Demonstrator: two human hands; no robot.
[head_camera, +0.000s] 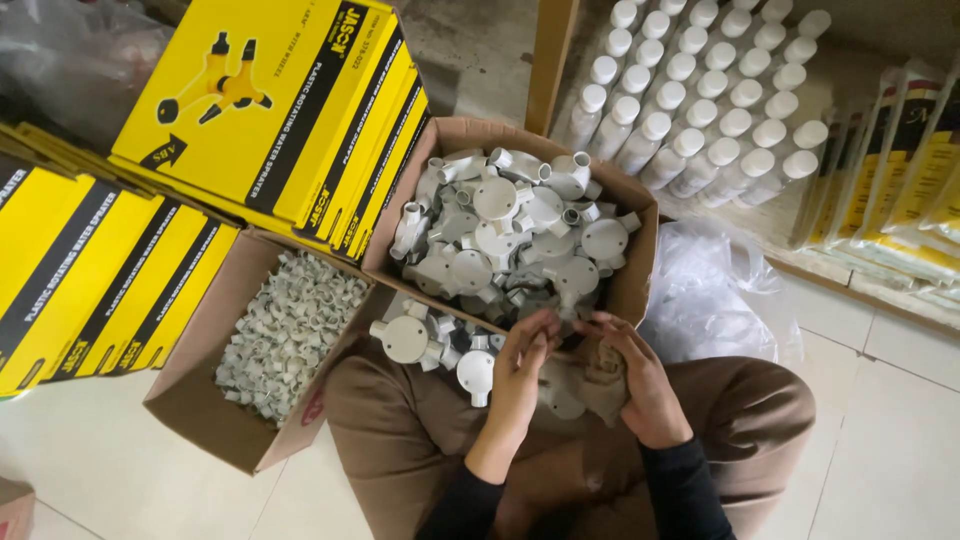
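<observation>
Seated person's left hand (520, 365) and right hand (640, 385), fingers closed, grip a brown cloth (597, 375) beside a cardboard box (640, 270) of white plastic junction boxes (520, 230).

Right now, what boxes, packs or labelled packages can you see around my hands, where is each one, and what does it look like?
Open cardboard box: ahead of both hands, brown, full of grey-white round fittings.
Second cardboard box: left, brown, holding small pale clips.
Flat yellow boxes: upper left, stacked, black stripes, sprayer picture.
More yellow boxes: far left, same design.
Yellow-and-black packets: far right, upright in a row.
White capped bottles: top right, packed in rows.
</observation>
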